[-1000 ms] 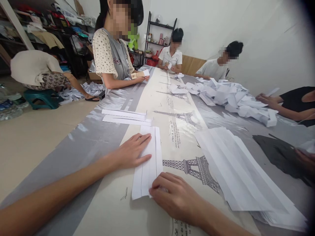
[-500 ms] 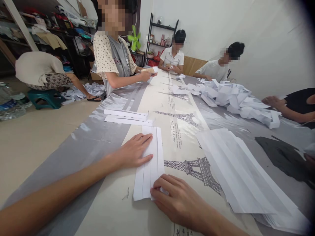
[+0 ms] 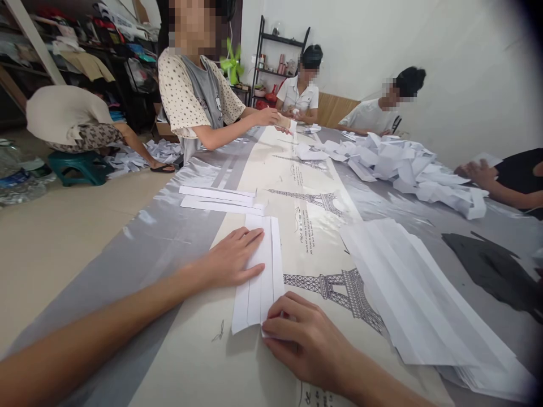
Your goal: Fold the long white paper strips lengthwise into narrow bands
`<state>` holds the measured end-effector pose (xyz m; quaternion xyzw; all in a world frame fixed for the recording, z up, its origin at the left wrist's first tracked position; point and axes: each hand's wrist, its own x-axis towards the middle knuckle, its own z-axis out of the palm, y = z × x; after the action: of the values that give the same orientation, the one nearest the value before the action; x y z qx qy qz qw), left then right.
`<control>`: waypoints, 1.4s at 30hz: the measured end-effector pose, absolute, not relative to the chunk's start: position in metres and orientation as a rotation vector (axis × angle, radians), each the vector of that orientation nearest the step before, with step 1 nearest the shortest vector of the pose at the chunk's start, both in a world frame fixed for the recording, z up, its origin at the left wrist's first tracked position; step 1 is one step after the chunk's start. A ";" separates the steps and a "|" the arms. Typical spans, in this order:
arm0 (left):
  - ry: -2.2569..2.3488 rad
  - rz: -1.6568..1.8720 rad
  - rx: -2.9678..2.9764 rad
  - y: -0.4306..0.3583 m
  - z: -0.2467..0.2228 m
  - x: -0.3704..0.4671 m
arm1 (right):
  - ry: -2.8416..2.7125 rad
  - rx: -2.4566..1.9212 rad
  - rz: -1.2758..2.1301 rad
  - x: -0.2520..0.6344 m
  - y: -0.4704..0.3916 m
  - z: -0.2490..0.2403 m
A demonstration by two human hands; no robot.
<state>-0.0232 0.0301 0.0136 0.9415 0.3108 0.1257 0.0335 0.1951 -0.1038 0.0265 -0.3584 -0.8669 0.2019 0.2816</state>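
A creased sheet of white paper (image 3: 253,299) lies lengthwise on the tablecloth, with long parallel fold lines and a flap along its right side. My left hand (image 3: 233,257) rests flat on its upper left part, fingers spread. At the near right corner, my right hand (image 3: 303,333) pinches the paper's edge between thumb and fingers; its fingertips cover part of that corner. Just beyond the sheet lie two narrow folded paper strips (image 3: 218,199). To the right of my right hand is a stack of large white sheets (image 3: 416,288), with faint creases.
The table has a cream runner (image 3: 203,362) printed with towers. A heap of folded paper pieces (image 3: 403,164) covers the far right. Co-workers sit or stand around the table, one person (image 3: 199,102) at the left edge. A dark flat item (image 3: 487,265) lies beyond the stack.
My right hand has shifted very slightly, still pinching the paper's near corner. My left hand stays put. The standing co-worker's hands have moved to the right.
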 end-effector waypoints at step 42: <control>0.944 0.370 2.894 0.031 0.012 -0.023 | -2.199 -1.191 0.948 0.194 -0.089 0.032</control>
<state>-0.0226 0.0313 0.0124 0.9430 0.3078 0.1206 0.0376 0.1938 -0.0890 0.0320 -0.4333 -0.7999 0.3448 0.2314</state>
